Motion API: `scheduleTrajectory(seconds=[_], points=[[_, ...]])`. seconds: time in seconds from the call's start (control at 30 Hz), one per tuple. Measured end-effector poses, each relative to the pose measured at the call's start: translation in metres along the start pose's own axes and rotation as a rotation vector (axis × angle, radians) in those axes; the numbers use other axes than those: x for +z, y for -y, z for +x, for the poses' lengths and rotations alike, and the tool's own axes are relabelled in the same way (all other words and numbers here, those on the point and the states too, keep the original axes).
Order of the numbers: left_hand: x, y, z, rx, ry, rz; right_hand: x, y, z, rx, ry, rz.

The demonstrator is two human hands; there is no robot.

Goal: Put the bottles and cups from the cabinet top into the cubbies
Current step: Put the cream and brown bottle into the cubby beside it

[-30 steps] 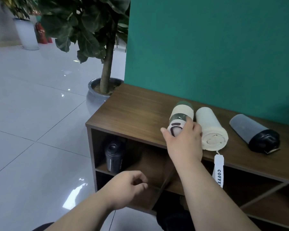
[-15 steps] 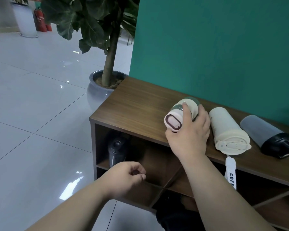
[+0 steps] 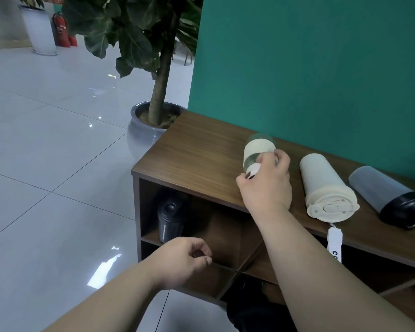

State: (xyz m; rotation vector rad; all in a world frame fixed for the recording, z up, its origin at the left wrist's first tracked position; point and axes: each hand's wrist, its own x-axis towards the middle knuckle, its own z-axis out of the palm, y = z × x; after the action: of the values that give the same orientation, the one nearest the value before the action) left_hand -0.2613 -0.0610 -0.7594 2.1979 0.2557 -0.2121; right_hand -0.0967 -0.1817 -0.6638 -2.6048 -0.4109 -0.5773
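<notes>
Nearest, left hand [image 3: 182, 259] in front of the cubbies [image 3: 225, 233], fingers loosely curled, holding nothing. Behind it, black bottle [image 3: 169, 220] upright in the upper left cubby. Farther, right hand [image 3: 266, 185] gripping the lid end of the cream-sleeved glass bottle [image 3: 258, 149] over the worktop [image 3: 197, 152]. To its right, cream tumbler [image 3: 326, 188] and grey bottle [image 3: 381, 192] lying on the worktop.

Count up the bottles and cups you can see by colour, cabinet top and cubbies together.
Cream: 2, a bottle in the right hand and a tumbler.
Grey: 1, a flask.
Black: 1, a black bottle in a cubby.
Total: 4.
</notes>
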Motion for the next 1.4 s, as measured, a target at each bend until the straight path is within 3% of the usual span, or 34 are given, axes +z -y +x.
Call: scheduleTrajectory(seconds=[0.23, 0.37, 0.47, 0.67, 0.87, 1.0, 1.23, 1.4], points=[[-0.005, 0.008, 0.004, -0.013, -0.137, -0.088, -0.053, -0.013, -0.050, -0.101, 0.067, 0.360], [-0.010, 0.005, 0.003, 0.052, -0.247, -0.442, -0.073, -0.019, -0.072, -0.323, 0.103, 0.634], [-0.009, 0.006, 0.004, 0.160, -0.315, -0.560, -0.076, -0.029, -0.076, -0.406, 0.249, 0.684], [0.001, 0.013, 0.011, 0.146, -0.283, -0.308, -0.062, -0.056, -0.077, -0.461, 0.465, 0.604], [0.025, 0.035, 0.028, 0.139, -0.149, 0.066, -0.034, -0.066, -0.092, -0.483, 0.654, 0.366], [0.051, 0.045, 0.044, 0.052, -0.162, 0.148, 0.002, -0.065, -0.109, -0.185, 0.609, 0.535], [0.078, 0.061, 0.078, -0.105, -0.206, 0.056, 0.063, -0.069, -0.128, 0.252, 0.450, 0.707], [0.100, 0.063, 0.104, -0.156, -0.236, -0.015, 0.085, -0.064, -0.116, 0.345, 0.386, 0.733]])
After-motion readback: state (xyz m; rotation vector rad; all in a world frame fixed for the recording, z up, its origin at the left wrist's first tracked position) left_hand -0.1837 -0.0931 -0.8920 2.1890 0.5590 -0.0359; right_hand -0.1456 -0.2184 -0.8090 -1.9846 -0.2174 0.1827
